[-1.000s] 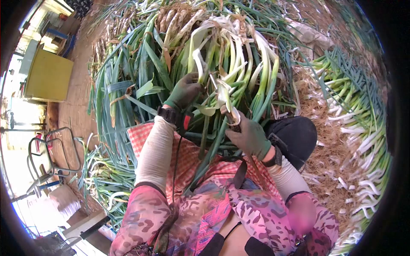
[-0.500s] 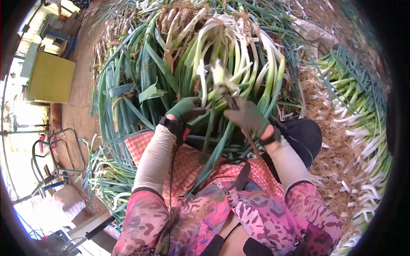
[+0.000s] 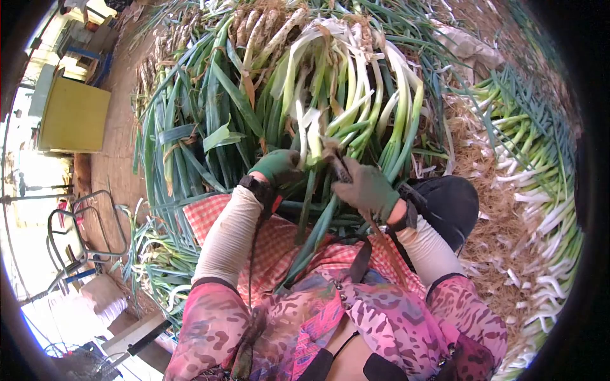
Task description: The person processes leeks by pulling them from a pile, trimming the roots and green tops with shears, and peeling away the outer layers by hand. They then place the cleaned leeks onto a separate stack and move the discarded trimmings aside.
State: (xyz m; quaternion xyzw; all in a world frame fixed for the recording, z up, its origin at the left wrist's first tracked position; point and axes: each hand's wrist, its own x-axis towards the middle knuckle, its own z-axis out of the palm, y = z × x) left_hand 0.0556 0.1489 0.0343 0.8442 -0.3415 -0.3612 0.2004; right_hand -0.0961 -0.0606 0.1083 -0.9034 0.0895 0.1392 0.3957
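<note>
Far left, the yellow bin [image 3: 73,117] and wire chair [image 3: 73,238] stand well apart from you, so your left elbow has open room to swing out that way. Your left hand [image 3: 278,168], gloved, is closed around the leek [image 3: 309,190] low on its pale shank; the green leaves trail back over the checked cloth [image 3: 267,244] on your lap. The leek stands upright between your hands, just in front of the heap [image 3: 254,76] of untrimmed ones, and that is the tight side: tips pushed forward would likely snag in the tangled leaves.

Your right hand [image 3: 368,189] is wrapped around a knife [image 3: 337,162], though the blade is hard to make out, and it works right against the stalk near your left fingers. If it slips off the slick skin, it could run into that glove; loose peel may also hide the edge.

Right, the cleaned row [image 3: 540,190] on the straw [image 3: 483,216] lies near your knee [image 3: 445,203], leaving little free ground there.
</note>
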